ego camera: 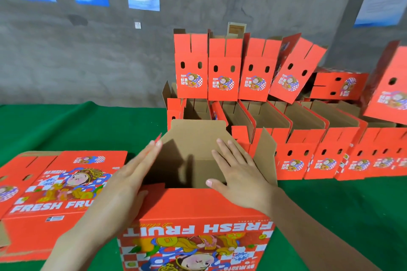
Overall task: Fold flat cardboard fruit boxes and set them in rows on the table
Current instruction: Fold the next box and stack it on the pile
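A flat fruit box (pixel 57 193) lay at the left front edge of the green table (pixel 88 127); beside it, a person's left hand (pixel 130 180) and right hand (pixel 240 176), fingers straight and gripping nothing, pressed the brown flaps of a half-folded box (pixel 198 226) at the front edge, with folded boxes (pixel 308 154) in rows toward the right rear

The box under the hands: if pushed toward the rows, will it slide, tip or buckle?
Probably light: the box is open-topped cardboard with nothing visible inside. It likely drags rather than glides on the green cloth. Its upright flaps look unsecured, so they may flex if pushed there; push low.
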